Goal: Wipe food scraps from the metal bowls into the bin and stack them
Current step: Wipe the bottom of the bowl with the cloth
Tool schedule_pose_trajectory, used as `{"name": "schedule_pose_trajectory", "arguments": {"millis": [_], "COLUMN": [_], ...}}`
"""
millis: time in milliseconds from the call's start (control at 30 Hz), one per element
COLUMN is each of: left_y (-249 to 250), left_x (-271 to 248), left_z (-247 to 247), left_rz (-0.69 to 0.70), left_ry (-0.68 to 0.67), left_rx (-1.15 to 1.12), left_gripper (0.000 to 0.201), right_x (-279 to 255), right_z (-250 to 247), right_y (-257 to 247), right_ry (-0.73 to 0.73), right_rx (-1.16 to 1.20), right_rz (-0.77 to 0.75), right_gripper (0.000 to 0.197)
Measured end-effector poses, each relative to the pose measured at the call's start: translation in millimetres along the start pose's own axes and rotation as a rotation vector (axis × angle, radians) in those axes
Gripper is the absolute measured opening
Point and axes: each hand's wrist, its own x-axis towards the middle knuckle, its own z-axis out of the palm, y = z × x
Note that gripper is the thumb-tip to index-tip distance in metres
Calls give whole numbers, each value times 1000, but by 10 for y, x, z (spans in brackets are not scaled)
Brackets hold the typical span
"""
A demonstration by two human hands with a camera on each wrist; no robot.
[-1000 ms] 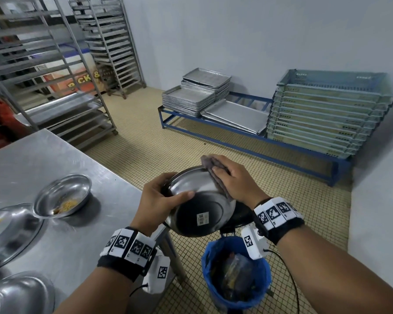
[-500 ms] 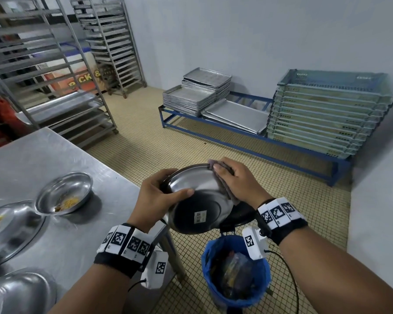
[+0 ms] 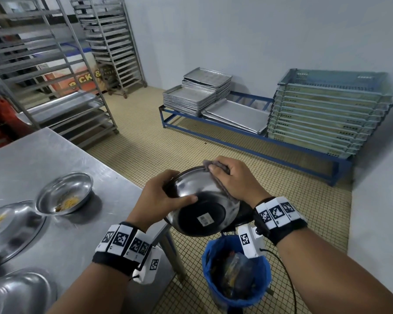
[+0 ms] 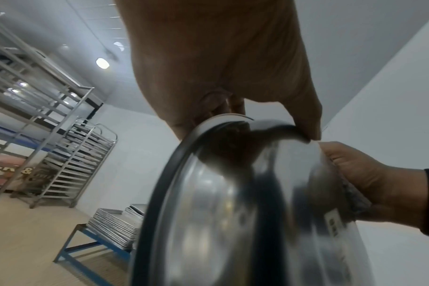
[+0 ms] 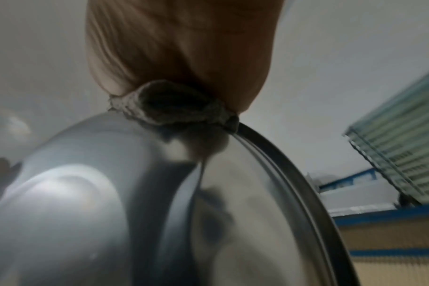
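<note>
My left hand (image 3: 161, 196) grips a metal bowl (image 3: 202, 207) by its left rim, thumb on the outside. The bowl is tilted, its underside with a barcode sticker toward me, above the blue-lined bin (image 3: 236, 273) on the floor. My right hand (image 3: 229, 177) presses a grey cloth (image 3: 213, 165) over the bowl's far right rim; the bowl's inside is hidden. In the left wrist view my left hand (image 4: 269, 123) holds the bowl (image 4: 220, 212) edge. In the right wrist view the cloth (image 5: 169, 108) is pinched against the bowl (image 5: 110, 193).
On the steel table (image 3: 55, 159) at left stand a small bowl with yellow scraps (image 3: 65, 193), a larger dish with scraps (image 3: 11, 227) and another bowl (image 3: 18, 293). Tray racks (image 3: 55, 71), stacked trays (image 3: 195, 96) and crates (image 3: 327, 116) line the walls.
The bowl and both hands have risen slightly and the right hand with the cloth has slid a little along the bowl's far rim. The bowl stays tilted over the bin.
</note>
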Motion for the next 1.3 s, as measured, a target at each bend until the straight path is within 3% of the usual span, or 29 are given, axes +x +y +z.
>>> {"name": "schedule_pose_trajectory", "arguments": {"millis": [100,233,333,433,600,767,900,1067,1200,1300], "left_y": [102,123,66,108,89,139,75,147,118,134], "left_x": [93,75,47,40,16,5,2,5,6,-17], "left_z": [7,28,40,62,17,108,45,82,49,47], "left_rz": [11,-10,1,25,4,19,-3,16,-1,2], "left_ry": [-26,59,91,107,132,113,183,134,178,111], "left_rx": [68,-37,-76,-69,-156,-153,-243,-189,-280,-239], "left_gripper": [67,56,59,60,61,61,60,60,58,59], "right_x": [37,-23,-49,-57,-113,-30,-134,-96,-125,-72], "right_z": [1,-14,46,98,62,99,44,87,17,-2], "right_y": [-89,-41,-29,-34,-19,-106,-16,-70,-56,-145], "right_ry": [-25,-1,-20,48,151,89,164,155,192,195], "right_rx": [-82,19,29,-25,37,-101,11,-21,65,40], "right_rz": [-67,-9,5,15,55,-117,-12,-97,28,-8], "right_gripper": [19,25,23,36,18,26,28,28,22,18]}}
